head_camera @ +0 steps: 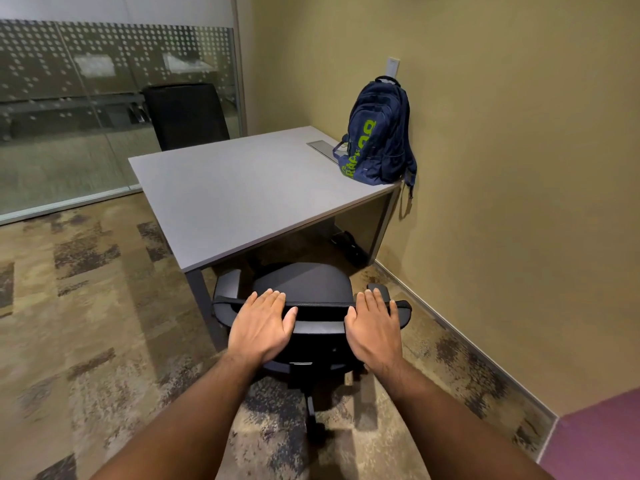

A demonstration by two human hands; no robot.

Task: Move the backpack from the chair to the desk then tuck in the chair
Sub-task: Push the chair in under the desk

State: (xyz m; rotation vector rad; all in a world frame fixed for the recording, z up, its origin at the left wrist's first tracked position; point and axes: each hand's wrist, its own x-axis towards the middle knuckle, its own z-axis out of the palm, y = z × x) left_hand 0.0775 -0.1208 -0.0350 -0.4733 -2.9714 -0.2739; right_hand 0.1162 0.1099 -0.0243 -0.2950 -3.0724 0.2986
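Backpack (379, 133): upright at the desk's (242, 188) far right corner, leaning on the wall; one strap hangs off the edge.
Chair (304, 282): seat front just under the desk's near edge, not fully in.
Left hand (263, 323): flat, fingers spread over the backrest top, not clenched.
Right hand (374, 323): same, on the right of the backrest.
Handling: stiff frame, probably rolls easily on its base; push evenly at the backrest top.

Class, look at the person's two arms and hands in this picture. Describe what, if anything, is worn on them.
Nothing is worn on either one. The left hand and the right hand are bare, with no gloves, rings, watch or bracelet visible. Both forearms are uncovered as far as the bottom edge of the picture, so no sleeve shows.
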